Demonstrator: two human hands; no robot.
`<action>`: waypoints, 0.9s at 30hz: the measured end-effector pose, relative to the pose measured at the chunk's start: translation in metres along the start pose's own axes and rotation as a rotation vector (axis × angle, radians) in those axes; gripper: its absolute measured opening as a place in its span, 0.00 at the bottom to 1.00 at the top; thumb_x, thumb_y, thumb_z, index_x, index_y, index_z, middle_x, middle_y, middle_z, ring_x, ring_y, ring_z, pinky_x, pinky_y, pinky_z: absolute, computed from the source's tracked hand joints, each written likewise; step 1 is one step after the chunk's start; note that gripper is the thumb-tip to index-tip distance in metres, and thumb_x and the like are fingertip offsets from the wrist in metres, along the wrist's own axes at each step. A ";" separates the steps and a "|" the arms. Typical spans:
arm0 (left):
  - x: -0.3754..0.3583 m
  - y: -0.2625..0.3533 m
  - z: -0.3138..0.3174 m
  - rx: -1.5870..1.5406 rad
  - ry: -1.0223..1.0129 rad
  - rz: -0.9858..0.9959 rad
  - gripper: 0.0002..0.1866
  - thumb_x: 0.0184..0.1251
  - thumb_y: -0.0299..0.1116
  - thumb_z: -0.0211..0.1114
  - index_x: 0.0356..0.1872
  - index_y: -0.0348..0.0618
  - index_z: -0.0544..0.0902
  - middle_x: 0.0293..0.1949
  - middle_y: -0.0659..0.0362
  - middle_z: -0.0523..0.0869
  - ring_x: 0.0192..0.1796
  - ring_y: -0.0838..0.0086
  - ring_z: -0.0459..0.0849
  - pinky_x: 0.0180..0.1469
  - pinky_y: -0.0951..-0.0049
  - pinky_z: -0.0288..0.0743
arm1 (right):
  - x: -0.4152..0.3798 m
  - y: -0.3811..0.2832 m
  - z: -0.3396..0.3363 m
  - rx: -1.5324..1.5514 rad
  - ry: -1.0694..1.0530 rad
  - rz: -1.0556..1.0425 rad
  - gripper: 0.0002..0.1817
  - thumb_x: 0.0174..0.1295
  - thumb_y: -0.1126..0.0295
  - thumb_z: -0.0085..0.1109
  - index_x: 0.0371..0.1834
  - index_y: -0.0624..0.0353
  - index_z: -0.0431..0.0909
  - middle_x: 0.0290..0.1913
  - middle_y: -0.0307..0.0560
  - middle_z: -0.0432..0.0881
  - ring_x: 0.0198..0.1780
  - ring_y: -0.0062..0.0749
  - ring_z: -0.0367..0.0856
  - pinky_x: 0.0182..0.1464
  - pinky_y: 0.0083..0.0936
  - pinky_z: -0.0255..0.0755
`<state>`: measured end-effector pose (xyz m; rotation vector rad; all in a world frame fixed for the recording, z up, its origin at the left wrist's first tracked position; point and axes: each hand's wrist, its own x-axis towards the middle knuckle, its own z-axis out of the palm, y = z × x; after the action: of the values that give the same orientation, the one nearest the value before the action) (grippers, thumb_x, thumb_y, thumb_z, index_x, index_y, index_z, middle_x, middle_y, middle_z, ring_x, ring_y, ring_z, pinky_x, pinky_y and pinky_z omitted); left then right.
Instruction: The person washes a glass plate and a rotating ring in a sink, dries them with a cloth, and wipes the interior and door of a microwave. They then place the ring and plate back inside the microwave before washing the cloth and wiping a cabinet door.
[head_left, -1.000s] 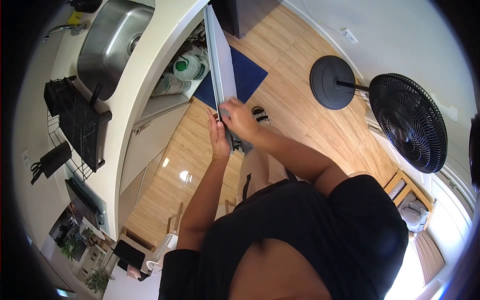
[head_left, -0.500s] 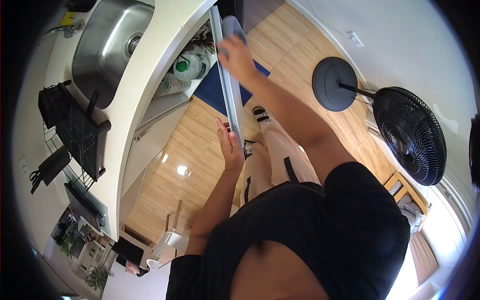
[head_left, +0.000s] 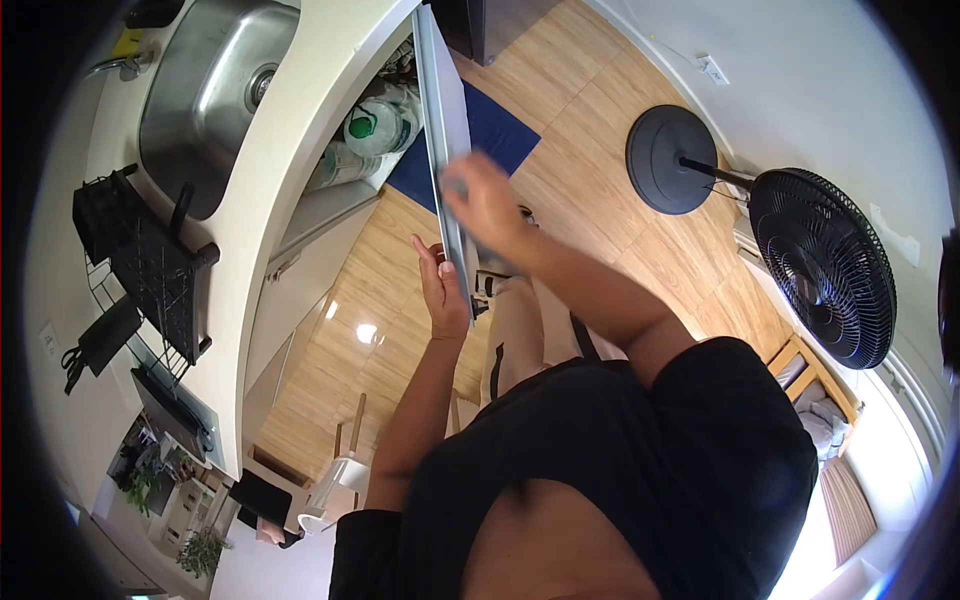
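Note:
A pale cabinet door (head_left: pixel 440 110) stands swung out from the counter, seen nearly edge-on. My left hand (head_left: pixel 443 288) grips its near lower end, thumb on the edge and fingers partly hidden by the door. Against the door's outer face, about halfway along, my right hand (head_left: pixel 488 203) is blurred by motion. Its bent fingers close over a small grey cloth-like thing (head_left: pixel 456 188), mostly covered by the hand. Inside the open cabinet are a clear plastic jug with a green cap (head_left: pixel 364 126) and another clear container (head_left: pixel 340 165).
Left of me runs a curved counter (head_left: pixel 262 215) with a steel sink (head_left: pixel 205 110) and a black dish rack (head_left: pixel 150 255). A blue mat (head_left: pixel 500 135) lies on the wood-look floor beyond the door. A black standing fan (head_left: pixel 822 268) is at the right.
My right hand has come down the door toward me with the grey cloth-like thing. The door and my left hand have shifted slightly left in view.

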<state>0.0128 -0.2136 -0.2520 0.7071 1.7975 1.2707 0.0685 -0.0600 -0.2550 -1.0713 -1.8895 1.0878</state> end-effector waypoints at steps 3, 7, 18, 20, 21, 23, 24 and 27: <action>0.000 -0.002 0.003 0.031 0.006 0.090 0.32 0.72 0.38 0.43 0.70 0.31 0.43 0.49 0.52 0.70 0.49 0.69 0.69 0.54 0.73 0.63 | 0.042 -0.007 -0.004 0.064 0.201 0.001 0.10 0.48 0.75 0.60 0.35 0.59 0.75 0.35 0.54 0.77 0.38 0.51 0.77 0.39 0.36 0.71; 0.001 0.001 0.006 -0.046 -0.006 0.046 0.33 0.72 0.38 0.43 0.70 0.32 0.43 0.49 0.52 0.70 0.49 0.69 0.69 0.54 0.74 0.63 | -0.002 -0.002 -0.002 -0.034 -0.046 0.084 0.11 0.50 0.73 0.60 0.38 0.60 0.76 0.34 0.55 0.79 0.38 0.51 0.77 0.39 0.35 0.71; 0.002 -0.008 -0.002 0.014 0.012 0.074 0.25 0.73 0.36 0.45 0.66 0.31 0.58 0.48 0.53 0.73 0.49 0.71 0.72 0.54 0.75 0.65 | -0.055 -0.020 -0.005 0.018 -0.168 0.131 0.12 0.49 0.78 0.58 0.38 0.59 0.73 0.36 0.52 0.75 0.39 0.50 0.75 0.41 0.38 0.69; 0.000 -0.012 -0.006 0.070 -0.012 0.091 0.24 0.74 0.36 0.45 0.63 0.29 0.64 0.49 0.53 0.73 0.50 0.71 0.72 0.55 0.76 0.65 | -0.041 -0.015 -0.001 0.014 -0.105 0.077 0.11 0.48 0.78 0.58 0.37 0.60 0.73 0.34 0.52 0.75 0.38 0.51 0.75 0.40 0.38 0.69; -0.002 -0.011 -0.007 0.013 -0.023 0.024 0.22 0.74 0.37 0.45 0.60 0.29 0.67 0.51 0.52 0.74 0.53 0.70 0.72 0.56 0.75 0.64 | -0.042 -0.013 0.001 -0.022 -0.073 0.022 0.12 0.47 0.78 0.58 0.37 0.61 0.73 0.35 0.53 0.74 0.38 0.53 0.75 0.38 0.39 0.70; -0.007 -0.011 -0.010 -0.046 -0.036 -0.037 0.22 0.74 0.38 0.44 0.57 0.29 0.71 0.54 0.51 0.74 0.55 0.69 0.72 0.58 0.75 0.64 | -0.062 -0.018 0.001 -0.009 -0.131 0.085 0.13 0.44 0.79 0.60 0.36 0.62 0.73 0.35 0.54 0.73 0.39 0.53 0.74 0.38 0.40 0.70; -0.012 -0.015 -0.013 -0.093 -0.059 -0.039 0.22 0.74 0.39 0.44 0.59 0.30 0.69 0.56 0.50 0.73 0.57 0.69 0.72 0.59 0.74 0.63 | -0.084 -0.022 0.000 -0.010 -0.130 0.080 0.13 0.44 0.79 0.60 0.36 0.62 0.73 0.35 0.54 0.73 0.39 0.53 0.74 0.38 0.40 0.70; -0.026 -0.013 -0.016 -0.172 -0.062 -0.091 0.23 0.75 0.40 0.42 0.61 0.31 0.68 0.60 0.50 0.72 0.60 0.68 0.70 0.62 0.73 0.63 | -0.136 -0.034 -0.006 0.079 -0.239 -0.085 0.13 0.43 0.79 0.60 0.36 0.62 0.74 0.36 0.53 0.71 0.38 0.53 0.73 0.38 0.40 0.70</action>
<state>0.0131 -0.2471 -0.2541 0.5570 1.6292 1.3101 0.1190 -0.1901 -0.2440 -0.8396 -2.0384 1.2759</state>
